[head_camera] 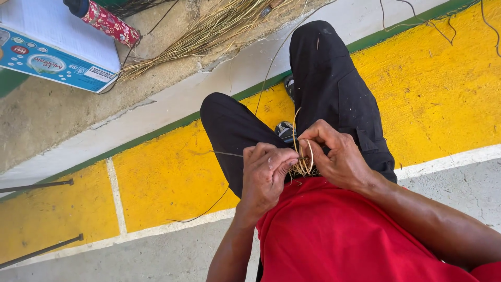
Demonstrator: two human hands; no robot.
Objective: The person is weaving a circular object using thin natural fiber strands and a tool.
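Note:
My left hand (pixel 265 176) and my right hand (pixel 334 154) meet over my lap, both pinching a small bundle of straw-coloured fibre strands (pixel 302 163). The strands loop between the fingertips, and one long thin strand runs up from them past my knee. My left fingers are curled around the bundle's left side; my right thumb and fingers hold its right side. I wear a red shirt (pixel 334 235) and black trousers (pixel 329 78).
A pile of long dry fibres (pixel 209 31) lies on the ground ahead. At the top left are a white and blue carton (pixel 52 47) and a red patterned cylinder (pixel 110 23). I sit on a yellow painted kerb (pixel 172 177). Two dark metal rods (pixel 36 185) stick out at left.

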